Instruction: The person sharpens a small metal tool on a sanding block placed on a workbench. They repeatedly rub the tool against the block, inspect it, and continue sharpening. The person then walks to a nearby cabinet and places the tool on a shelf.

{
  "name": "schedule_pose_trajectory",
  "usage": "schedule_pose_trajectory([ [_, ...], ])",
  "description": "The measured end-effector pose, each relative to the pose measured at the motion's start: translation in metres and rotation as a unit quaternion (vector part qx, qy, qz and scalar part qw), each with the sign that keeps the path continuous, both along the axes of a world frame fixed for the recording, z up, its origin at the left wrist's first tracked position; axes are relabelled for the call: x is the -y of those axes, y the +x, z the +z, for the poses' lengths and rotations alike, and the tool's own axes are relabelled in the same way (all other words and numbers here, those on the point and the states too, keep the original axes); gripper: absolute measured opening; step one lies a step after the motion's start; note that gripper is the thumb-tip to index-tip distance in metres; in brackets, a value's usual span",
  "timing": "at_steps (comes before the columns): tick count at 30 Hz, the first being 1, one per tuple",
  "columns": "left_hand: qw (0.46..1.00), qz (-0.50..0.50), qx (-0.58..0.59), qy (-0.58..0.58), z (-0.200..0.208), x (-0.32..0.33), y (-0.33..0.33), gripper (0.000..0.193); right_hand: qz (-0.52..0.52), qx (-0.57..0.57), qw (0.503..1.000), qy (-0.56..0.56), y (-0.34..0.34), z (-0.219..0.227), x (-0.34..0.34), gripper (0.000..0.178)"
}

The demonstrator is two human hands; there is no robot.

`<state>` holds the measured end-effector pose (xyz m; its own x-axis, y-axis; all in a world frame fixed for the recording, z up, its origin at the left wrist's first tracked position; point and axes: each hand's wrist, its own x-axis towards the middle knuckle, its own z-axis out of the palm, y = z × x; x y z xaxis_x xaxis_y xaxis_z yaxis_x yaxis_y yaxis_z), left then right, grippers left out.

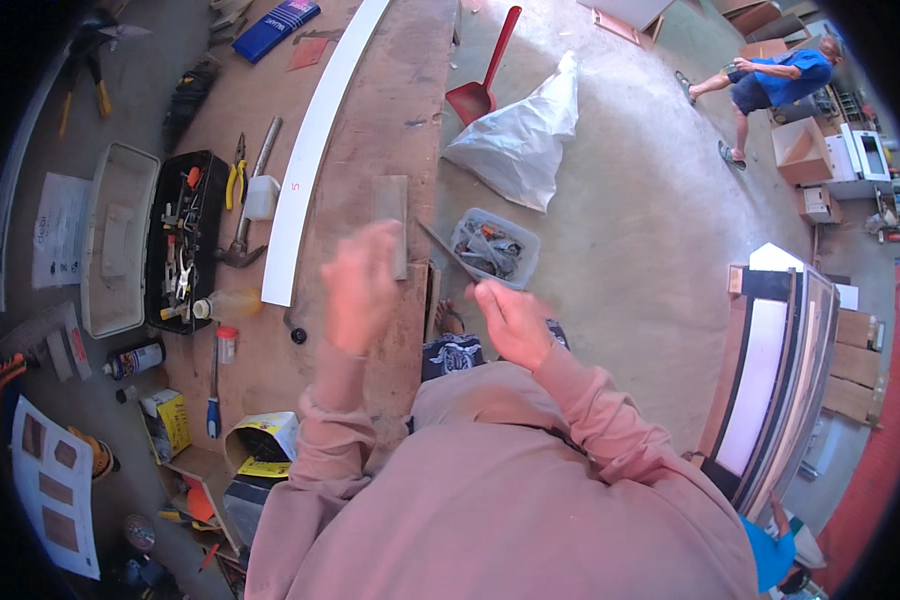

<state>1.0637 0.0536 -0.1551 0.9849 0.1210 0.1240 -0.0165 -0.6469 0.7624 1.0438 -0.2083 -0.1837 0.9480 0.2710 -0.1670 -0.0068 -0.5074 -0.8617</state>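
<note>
My left hand [358,285] is blurred by motion above the workbench, its fingers loosely stretched out with nothing visible in them. Behind its fingers lies a small flat wooden piece [391,205] near the bench's right edge. My right hand [510,322], beyond that edge, is closed around one end of a long thin dark tool [447,250]. The tool slants up and left from my fist to a narrow tip; its exact kind cannot be made out. Just past the right hand is a clear plastic tub [532,262] of small hardware.
On the workbench [395,110] lie a long white strip [310,150], a hammer [262,165], yellow-handled pliers [236,180] and an open toolbox [152,245]. Beyond its edge are a red dustpan [475,98] and a white sack [525,140]. A person in blue [790,78] stands far right.
</note>
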Motion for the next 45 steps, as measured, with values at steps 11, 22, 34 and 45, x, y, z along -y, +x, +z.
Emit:
schedule_pose_trajectory([
  [11,0.895,0.065,-0.045,-0.438,0.129,0.051,-0.007,0.038,-0.014,0.248,0.969,0.006,0.002,0.127,0.013,0.022],
  [22,0.858,0.014,-0.033,-0.512,0.127,0.053,-0.005,0.016,-0.046,0.243,0.969,-0.008,-0.020,0.131,0.022,0.019],
  [34,0.858,-0.069,-0.044,-0.506,0.131,0.037,0.002,0.023,-0.074,0.243,0.967,0.001,-0.018,0.121,0.021,0.014],
  [45,0.834,-0.201,0.021,-0.513,0.118,0.029,0.000,0.022,-0.077,0.227,0.964,0.119,0.008,0.087,-0.007,0.015],
])
